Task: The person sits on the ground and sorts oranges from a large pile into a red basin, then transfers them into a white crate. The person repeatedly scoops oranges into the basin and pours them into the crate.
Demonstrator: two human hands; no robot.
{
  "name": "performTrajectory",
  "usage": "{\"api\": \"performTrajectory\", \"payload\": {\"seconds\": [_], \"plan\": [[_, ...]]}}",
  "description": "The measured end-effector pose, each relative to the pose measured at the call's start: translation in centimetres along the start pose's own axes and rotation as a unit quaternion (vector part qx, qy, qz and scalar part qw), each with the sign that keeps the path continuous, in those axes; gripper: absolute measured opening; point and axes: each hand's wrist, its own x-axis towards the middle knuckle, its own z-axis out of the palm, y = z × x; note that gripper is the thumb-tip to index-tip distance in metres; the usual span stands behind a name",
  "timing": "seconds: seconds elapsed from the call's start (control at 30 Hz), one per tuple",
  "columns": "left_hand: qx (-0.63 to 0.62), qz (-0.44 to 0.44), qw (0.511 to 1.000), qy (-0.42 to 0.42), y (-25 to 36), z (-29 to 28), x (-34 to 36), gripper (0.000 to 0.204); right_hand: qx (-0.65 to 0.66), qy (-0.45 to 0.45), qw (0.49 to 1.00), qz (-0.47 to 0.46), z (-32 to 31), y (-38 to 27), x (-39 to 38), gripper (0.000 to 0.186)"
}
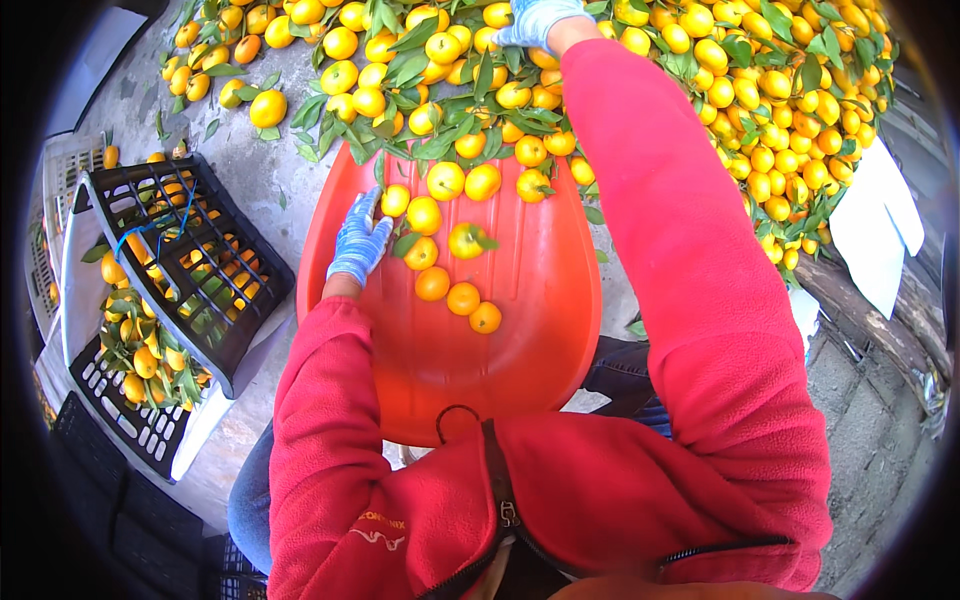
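My left hand [360,243], in a blue and white knit glove, is open against the inner left side of a red plastic scoop [440,370]. Its fingertips are close to a mandarin [395,200]. Several loose mandarins lie in the scoop, some with leaves; one [467,240] is slightly blurred. My right hand [540,22], gloved alike, reaches far forward over the leafy mandarin pile [780,130]. The top edge cuts off part of that hand, but its thumb side shows stretched out. Nothing is visibly held in either hand.
A tilted black crate [235,310] with leafy mandarins stands at the left, above another black slotted crate [120,410]. Single mandarins [267,108] are scattered on the grey concrete floor [245,150]. At the right lie a wooden log [865,310] and white sheets [868,235].
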Motion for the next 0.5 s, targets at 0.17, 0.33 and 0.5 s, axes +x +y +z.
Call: {"api": "performTrajectory", "payload": {"seconds": [0.17,0.33,0.5], "plan": [[0.004,0.008,1.0,0.002,0.2,-0.2,-0.1,0.062,0.053,-0.022,0.996,0.061,0.3,-0.9,0.3,0.057],[-0.004,0.018,1.0,0.007,-0.4,0.2,0.0,0.061,0.086,-0.132,0.987,-0.012,3.1,-0.7,1.0,0.084],[-0.009,0.014,1.0,0.006,-0.7,0.3,0.4,0.06,0.194,-0.089,0.977,0.028,8.9,-0.4,2.6,0.094]]}}
